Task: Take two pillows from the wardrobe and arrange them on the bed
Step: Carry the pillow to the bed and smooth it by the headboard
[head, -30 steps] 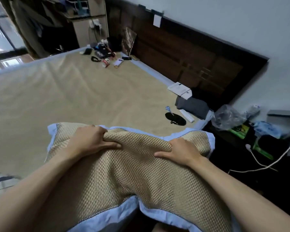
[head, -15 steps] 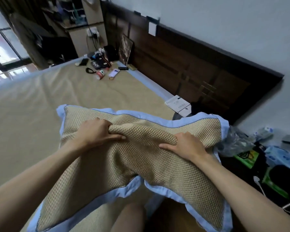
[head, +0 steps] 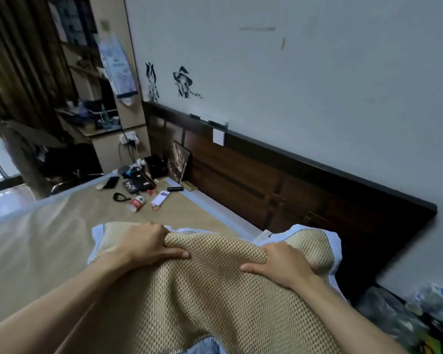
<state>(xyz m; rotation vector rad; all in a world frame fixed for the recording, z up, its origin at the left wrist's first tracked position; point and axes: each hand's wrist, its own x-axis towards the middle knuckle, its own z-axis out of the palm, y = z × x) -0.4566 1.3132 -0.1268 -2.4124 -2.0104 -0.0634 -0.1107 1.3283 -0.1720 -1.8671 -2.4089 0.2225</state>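
A tan woven-mesh pillow (head: 215, 292) with a pale blue border fills the lower middle of the head view. My left hand (head: 146, 245) grips a bunched fold near its far left part. My right hand (head: 281, 267) grips the fabric near its far right corner. I hold the pillow above the bed (head: 44, 241), which is covered by a tan mat, with its far edge close to the dark wooden headboard (head: 266, 190). Only this one pillow is in view; the wardrobe is out of frame.
Small items lie on the far corner of the bed: a phone (head: 160, 198), a small bottle (head: 137, 203), a black strap (head: 119, 197). A cluttered desk and shelves (head: 97, 123) stand beyond. Plastic bags (head: 399, 315) sit on a nightstand at the lower right.
Both hands have carried the pillow forward and up toward the headboard. The view has tilted up, so the wall now fills the top and the items by the headboard are hidden behind the pillow.
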